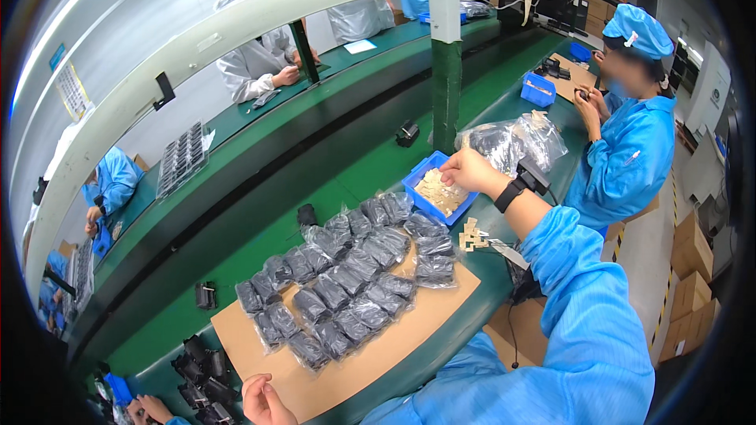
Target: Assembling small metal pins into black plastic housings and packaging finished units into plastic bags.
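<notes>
My right hand (466, 170) reaches over a blue plastic bin (415, 181) filled with small flat beige pieces (442, 192). Its fingertips are drawn together at the pieces; whatever is between them is hidden. At the lower edge my left hand (268, 403) is loosely curled, fingers apart and holding nothing, by the near left edge of a brown cardboard sheet (429, 311). Rows of black parts in clear plastic bags (346, 279) cover much of that sheet. A few loose beige pieces (472, 236) lie on the green bench beside the bin.
Unwrapped black parts (206, 378) are heaped left of the sheet. Single black parts (206, 295) sit on the green belt. A green-and-white post (446, 86) rises behind the bin, near a large clear bag (512, 142). A co-worker in blue (630, 157) works at the right.
</notes>
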`<state>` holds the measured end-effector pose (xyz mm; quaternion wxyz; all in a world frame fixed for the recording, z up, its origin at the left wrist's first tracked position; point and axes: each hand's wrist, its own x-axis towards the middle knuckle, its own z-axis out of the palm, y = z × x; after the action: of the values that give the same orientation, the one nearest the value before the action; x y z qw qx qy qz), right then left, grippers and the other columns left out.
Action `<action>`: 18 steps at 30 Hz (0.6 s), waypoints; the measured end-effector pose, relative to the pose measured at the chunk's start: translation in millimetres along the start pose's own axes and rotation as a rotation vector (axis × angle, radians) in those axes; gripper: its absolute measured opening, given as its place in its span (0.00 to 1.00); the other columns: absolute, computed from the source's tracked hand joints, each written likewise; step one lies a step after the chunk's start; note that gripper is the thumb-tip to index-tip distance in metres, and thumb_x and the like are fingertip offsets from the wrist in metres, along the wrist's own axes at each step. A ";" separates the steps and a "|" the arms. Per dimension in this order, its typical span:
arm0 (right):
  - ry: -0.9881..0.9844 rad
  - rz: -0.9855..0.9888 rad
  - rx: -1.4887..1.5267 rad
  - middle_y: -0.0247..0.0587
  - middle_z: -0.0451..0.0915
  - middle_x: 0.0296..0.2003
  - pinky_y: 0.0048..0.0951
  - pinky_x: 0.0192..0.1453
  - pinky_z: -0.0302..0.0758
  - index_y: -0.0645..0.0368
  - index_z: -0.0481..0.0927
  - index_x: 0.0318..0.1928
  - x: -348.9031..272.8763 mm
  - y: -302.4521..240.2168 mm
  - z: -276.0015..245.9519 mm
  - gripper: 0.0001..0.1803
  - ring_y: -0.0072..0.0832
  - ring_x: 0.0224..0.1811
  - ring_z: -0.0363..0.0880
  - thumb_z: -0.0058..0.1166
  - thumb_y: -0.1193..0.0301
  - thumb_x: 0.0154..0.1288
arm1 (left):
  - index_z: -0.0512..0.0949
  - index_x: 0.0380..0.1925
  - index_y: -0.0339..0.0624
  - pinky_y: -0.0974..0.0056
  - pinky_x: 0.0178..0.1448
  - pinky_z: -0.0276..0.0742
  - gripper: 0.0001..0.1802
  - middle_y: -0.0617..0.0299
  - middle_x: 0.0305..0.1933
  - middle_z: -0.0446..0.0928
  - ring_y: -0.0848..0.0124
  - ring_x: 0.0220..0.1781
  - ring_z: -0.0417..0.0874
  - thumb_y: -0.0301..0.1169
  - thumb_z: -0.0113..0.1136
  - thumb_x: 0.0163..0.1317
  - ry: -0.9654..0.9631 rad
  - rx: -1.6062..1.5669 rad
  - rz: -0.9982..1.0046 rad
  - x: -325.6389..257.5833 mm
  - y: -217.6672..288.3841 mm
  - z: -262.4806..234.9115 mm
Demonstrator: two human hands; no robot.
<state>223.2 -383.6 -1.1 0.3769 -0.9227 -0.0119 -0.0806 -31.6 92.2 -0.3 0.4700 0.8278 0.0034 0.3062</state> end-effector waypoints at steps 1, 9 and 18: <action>-0.053 0.054 0.223 0.47 0.82 0.29 0.28 0.36 0.77 0.66 0.82 0.33 1.3 1.6 2.1 0.09 0.29 0.28 0.82 0.53 0.81 0.49 | 0.77 0.37 0.30 0.64 0.49 0.73 0.08 0.53 0.39 0.78 0.65 0.41 0.78 0.16 0.50 0.59 -0.008 -0.012 0.023 3.0 -1.1 -2.0; 0.208 -0.086 -0.189 0.49 0.70 0.10 0.35 0.21 0.68 0.63 0.78 0.15 -23.3 -47.6 9.4 0.19 0.36 0.13 0.72 0.62 0.61 0.52 | 0.77 0.36 0.30 0.63 0.53 0.70 0.10 0.50 0.41 0.78 0.61 0.46 0.78 0.17 0.51 0.54 -0.058 -0.134 -0.074 19.0 -24.7 -1.0; 0.019 -0.592 -0.193 0.50 0.79 0.36 0.40 0.48 0.72 0.64 0.80 0.36 -27.7 -116.5 99.5 0.12 0.46 0.41 0.76 0.57 0.72 0.51 | 0.74 0.45 0.35 0.58 0.59 0.67 0.16 0.44 0.50 0.74 0.50 0.53 0.74 0.20 0.52 0.54 -0.217 0.148 -0.046 87.1 -60.7 27.4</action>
<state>200.1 -229.8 5.4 0.2479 -0.9098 -0.2690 -0.1963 70.3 130.3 -13.9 0.4124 0.8881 -0.0058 0.2028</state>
